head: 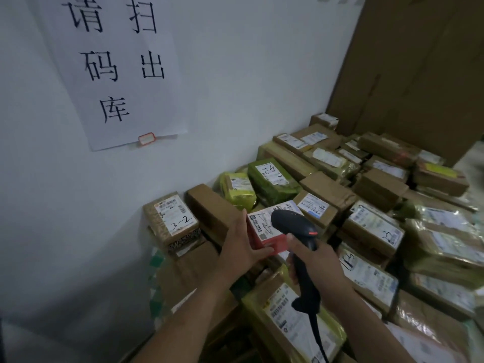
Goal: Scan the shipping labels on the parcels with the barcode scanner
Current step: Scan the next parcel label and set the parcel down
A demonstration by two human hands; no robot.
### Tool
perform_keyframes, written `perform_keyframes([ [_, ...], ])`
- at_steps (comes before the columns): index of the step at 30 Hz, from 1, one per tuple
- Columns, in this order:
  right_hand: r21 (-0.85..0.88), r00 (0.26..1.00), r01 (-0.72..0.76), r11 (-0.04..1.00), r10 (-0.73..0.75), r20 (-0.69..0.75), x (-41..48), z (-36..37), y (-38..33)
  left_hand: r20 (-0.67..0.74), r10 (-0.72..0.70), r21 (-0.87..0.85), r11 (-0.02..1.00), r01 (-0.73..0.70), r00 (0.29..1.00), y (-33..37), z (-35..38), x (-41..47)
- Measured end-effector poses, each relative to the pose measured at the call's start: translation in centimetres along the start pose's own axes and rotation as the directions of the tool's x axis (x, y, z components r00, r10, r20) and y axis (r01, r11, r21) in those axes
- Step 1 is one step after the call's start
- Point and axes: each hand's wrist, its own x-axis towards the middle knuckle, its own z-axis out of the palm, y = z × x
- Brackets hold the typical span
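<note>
Head view: parcels [372, 229] stacked beside white wall [235, 87].
Left hand [241, 248]: holds red parcel [272, 243].
Right hand [318, 260]: grips barcode scanner [294, 225] over label [262, 222].

Left arm: your bare forearm reaches in from the near edge.
Left hand [239, 247]: back up, you grip the red parcel [264, 233] at its near-left corner.
Right arm: bare, angling in from the near right.
Right hand [315, 260]: your fingers curl round the barcode scanner [294, 225] handle.

Red parcel [264, 238] gripped by left hand [242, 247], black barcode scanner [298, 237] held over its label [264, 222] by right hand [318, 263], stacked parcels [366, 205] behind.
</note>
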Motion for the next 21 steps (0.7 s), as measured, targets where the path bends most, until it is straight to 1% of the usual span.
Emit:
perform_keyframes([
  [2, -0.014, 1.0, 0.006, 1.0, -0.006, 0.016, 0.2, 0.7, -0.1, 0.078, 0.024, 0.018, 1.0, -0.025, 0.997, -1.2, -0.6, 0.4],
  [4, -0.059, 0.997, 0.036, 0.998, -0.033, 0.064, 0.4, 1.7, 0.1, 0.117, 0.029, 0.065, 0.997, -0.037, 0.993, -2.8, -1.9, 0.2],
  [5, -0.101, 0.995, 0.054, 0.993, -0.046, 0.088, 0.5, 2.3, 0.3, 0.096, 0.019, 0.097, 0.995, -0.028, 0.995, -3.9, -2.6, -0.1],
  [7, -0.166, 0.988, 0.075, 0.983, -0.052, 0.143, 0.6, 3.6, 0.7, -0.033, 0.016, 0.154, 0.988, -0.011, 0.999, -6.6, -4.3, -0.9],
  [9, -0.192, 0.974, 0.044, 0.98, 0.0, 0.225, 0.7, 4.8, 1.2, -0.154, 0.007, 0.221, 0.975, 0.028, 0.988, -9.2, -6.3, -2.0],
  [10, -0.212, 0.964, 0.022, 0.977, 0.036, 0.263, 0.8, 5.4, 1.5, -0.175, -0.02, 0.267, 0.961, 0.067, 0.984, -10.4, -7.2, -2.6],
  [11, -0.242, 0.955, 0.012, 0.97, 0.06, 0.289, 0.8, 5.9, 1.8, -0.167, -0.068, 0.312, 0.943, 0.118, 0.984, -11.6, -7.9, -3.3],
  [13, -0.301, 0.949, 0.027, 0.953, 0.071, 0.308, 0.8, 6.9, 2.5, -0.1, -0.209, 0.398, 0.888, 0.232, 0.973, -13.5, -8.8, -4.7],
  [15, -0.335, 0.946, 0.041, 0.941, 0.071, 0.316, 0.8, 7.7, 3.0, -0.058, -0.356, 0.441, 0.829, 0.344, 0.933, -14.8, -9.2, -5.8],
  [17, -0.353, 0.947, 0.034, 0.935, 0.083, 0.31, 0.8, 8.3, 3.3, -0.023, -0.467, 0.343, 0.827, 0.446, 0.884, -15.4, -9.6, -6.4],
  [19, -0.372, 0.946, 0.024, 0.928, 0.1, 0.309, 0.9, 8.9, 3.6, -0.022, -0.456, 0.16, 0.877, 0.453, 0.89, -15.8, -9.7, -6.7],
  [21, -0.406, 0.933, 0.001, 0.914, 0.145, 0.329, 0.8, 9.4, 3.7, -0.07, -0.452, -0.038, 0.892, 0.45, 0.889, -16.0, -9.8, -7.2],
])
